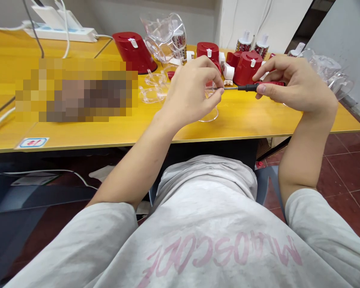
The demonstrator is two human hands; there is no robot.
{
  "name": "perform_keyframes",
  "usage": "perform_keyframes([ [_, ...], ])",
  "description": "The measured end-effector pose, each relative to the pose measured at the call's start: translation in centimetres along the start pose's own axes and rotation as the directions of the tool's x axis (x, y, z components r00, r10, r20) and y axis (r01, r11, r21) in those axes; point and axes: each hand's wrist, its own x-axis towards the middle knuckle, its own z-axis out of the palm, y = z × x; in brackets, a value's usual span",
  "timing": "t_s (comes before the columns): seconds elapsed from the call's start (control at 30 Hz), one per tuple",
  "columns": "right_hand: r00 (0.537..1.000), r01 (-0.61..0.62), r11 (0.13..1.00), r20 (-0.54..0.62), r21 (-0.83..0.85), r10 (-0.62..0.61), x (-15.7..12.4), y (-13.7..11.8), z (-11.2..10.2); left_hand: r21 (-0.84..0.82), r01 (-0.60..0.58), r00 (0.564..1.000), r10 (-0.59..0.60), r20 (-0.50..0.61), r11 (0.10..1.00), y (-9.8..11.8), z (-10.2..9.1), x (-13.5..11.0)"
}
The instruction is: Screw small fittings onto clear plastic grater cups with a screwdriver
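Note:
A screwdriver (pixel 249 87) with a black and red handle is held level above the table. My right hand (pixel 300 82) grips its handle between thumb and fingers. At the other end, the thumb and index finger of my left hand (pixel 195 90) pinch the metal shaft near its tip. Whether a screw is also between those fingers cannot be made out. Below my left hand shows the rim of a clear plastic part (pixel 210 119), mostly hidden by the hand. Several clear plastic ring pieces (pixel 152 95) lie just left of it.
Behind my hands stand red plastic housings (pixel 135 52), a clear plastic cup-like part (pixel 163 34), white fittings (pixel 228 71) and metal grater drums (pixel 261 46). More clear parts (pixel 327 68) sit at the right. A white power strip (pixel 60 32) with cables lies at the back left, behind a blurred patch.

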Motion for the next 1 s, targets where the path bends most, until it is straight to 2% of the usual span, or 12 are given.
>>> perform_keyframes([
  [0.13, 1.0, -0.014, 1.0, -0.003, -0.021, 0.014, 0.0, 0.0, 0.1, 0.009, -0.002, 1.0, 0.002, 0.001, 1.0, 0.0, 0.0, 0.0],
  [0.3, 0.995, 0.093, 0.994, -0.021, -0.056, -0.094, 0.6, 1.0, -0.1, 0.011, -0.001, 1.0, 0.001, -0.005, 1.0, -0.1, 0.0, 0.0],
  [0.43, 0.993, 0.114, 0.988, -0.024, -0.105, -0.117, 0.7, 1.6, -0.4, -0.001, 0.007, 1.0, -0.007, 0.007, 1.0, -0.1, 0.0, 0.0],
  [0.5, 0.994, 0.103, 0.988, -0.009, -0.116, -0.105, 0.8, 1.8, -0.5, -0.005, 0.014, 1.0, -0.014, 0.011, 1.0, 0.0, -0.1, 0.0],
  [0.67, 0.998, -0.04, 0.994, 0.041, -0.097, 0.044, 0.7, 1.2, -0.2, -0.014, 0.017, 1.0, -0.017, 0.008, 1.0, 0.1, -0.1, 0.0],
  [0.8, 1.0, -0.006, 1.0, -0.029, -0.028, 0.005, 0.4, 0.8, 0.1, -0.014, 0.037, 0.999, -0.037, 0.015, 0.999, 0.0, 0.0, -0.1],
  [1.0, 0.999, 0.038, 0.997, -0.021, -0.07, -0.039, 0.5, 1.0, -0.1, 0.002, 0.019, 1.0, -0.019, 0.002, 1.0, 0.0, 0.2, -0.1],
])
